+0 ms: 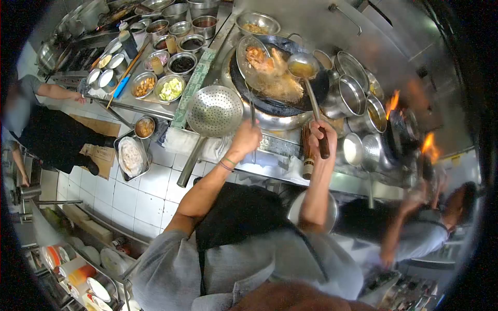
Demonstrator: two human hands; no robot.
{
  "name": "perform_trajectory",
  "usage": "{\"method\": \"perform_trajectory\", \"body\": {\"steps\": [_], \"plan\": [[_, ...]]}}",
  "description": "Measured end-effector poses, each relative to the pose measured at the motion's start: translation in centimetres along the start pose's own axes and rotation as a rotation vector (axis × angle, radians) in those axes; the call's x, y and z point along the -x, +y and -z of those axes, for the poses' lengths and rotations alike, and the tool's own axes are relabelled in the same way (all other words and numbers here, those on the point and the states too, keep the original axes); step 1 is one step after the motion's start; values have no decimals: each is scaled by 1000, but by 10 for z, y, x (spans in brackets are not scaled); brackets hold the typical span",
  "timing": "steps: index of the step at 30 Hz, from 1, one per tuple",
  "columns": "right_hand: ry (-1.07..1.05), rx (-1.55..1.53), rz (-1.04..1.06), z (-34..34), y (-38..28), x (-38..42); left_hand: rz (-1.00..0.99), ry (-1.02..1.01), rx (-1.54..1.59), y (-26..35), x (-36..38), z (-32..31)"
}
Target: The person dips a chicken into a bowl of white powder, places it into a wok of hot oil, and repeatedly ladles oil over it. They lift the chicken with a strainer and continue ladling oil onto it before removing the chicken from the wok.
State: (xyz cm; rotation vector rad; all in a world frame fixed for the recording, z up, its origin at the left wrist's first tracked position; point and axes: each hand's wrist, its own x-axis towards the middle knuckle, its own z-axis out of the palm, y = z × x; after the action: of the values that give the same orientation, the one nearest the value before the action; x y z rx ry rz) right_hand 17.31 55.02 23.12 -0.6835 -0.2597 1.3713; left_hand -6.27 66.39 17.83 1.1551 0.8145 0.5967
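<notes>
My left hand [246, 139] is closed around the thin handle of a wire mesh skimmer [248, 72], whose basket is over the left side of a dark wok [322, 93]. Orange-brown pieces show at the basket. In my right hand [322, 137] is the wooden handle of a ladle [303, 68]; its bowl, with yellowish liquid in it, is above the wok's right side. Browned food [282, 88] lies in bubbling liquid between the two tools; I cannot make out its kind. A perforated strainer [214, 111] rests left of my left hand.
Metal bowls of ingredients [171, 88] stand at the upper left. Nested pots [351, 96] line the right of the wok. Flames [429, 147] rise by a co-worker [423, 233] at right. Another person [57, 129] stands at left. A tray [132, 158] sits low beside the counter.
</notes>
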Motion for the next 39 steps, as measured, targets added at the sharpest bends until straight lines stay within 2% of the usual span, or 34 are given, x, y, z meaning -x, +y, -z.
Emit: {"method": "perform_trajectory", "body": {"steps": [3,4,7,8,9,12,15,18,20,21,22,24,25,26,27,28,30,31,33,35,36,38,39], "plan": [[9,14,66,-34,-3,11,29,-40,48,5,2,3],[-104,-53,77,-27,0,6,28,-51,52,7,2,5],[-46,-166,53,-46,5,-5,20,-57,47,9,-3,7],[-150,-115,60,-47,8,-11,15,-36,37,9,-6,8],[-146,-84,52,-51,10,-15,10,-14,28,9,-8,9],[-89,89,103,-60,21,-28,55,-79,35,23,-5,14],[26,412,153,-94,27,-23,-6,-150,3,21,-10,20],[148,753,223,-109,33,-15,34,-69,33,44,2,21],[228,891,302,-103,40,-13,-381,242,-328,22,-7,24],[259,928,334,-100,41,-8,-581,402,-516,36,2,28],[292,964,365,-97,42,-4,-668,377,-597,50,18,39],[352,982,425,-82,42,9,-687,57,-208,112,64,45],[380,968,471,-68,44,11,-737,-219,16,135,85,44],[373,955,459,-56,41,12,-548,-522,345,166,121,40],[362,941,440,-58,44,13,-559,-861,558,176,136,31],[425,1032,411,-60,44,16,-482,-1217,733,186,151,22],[475,1118,384,-73,41,20,-563,-1349,942,206,177,-1],[460,1110,379,-71,40,19,-590,-1415,799,218,179,3],[564,1229,370,-73,37,14,-609,-1373,1117,209,192,-31],[526,1240,420,-37,28,-6,-720,-1389,1224,198,190,-48],[508,1243,438,-22,25,-13,-824,-1414,1173,198,180,-43],[567,1231,377,-19,24,-24,-764,-1510,1096,198,177,-33],[586,1230,345,-23,24,-27,-604,-1577,1066,198,179,-25]]}}
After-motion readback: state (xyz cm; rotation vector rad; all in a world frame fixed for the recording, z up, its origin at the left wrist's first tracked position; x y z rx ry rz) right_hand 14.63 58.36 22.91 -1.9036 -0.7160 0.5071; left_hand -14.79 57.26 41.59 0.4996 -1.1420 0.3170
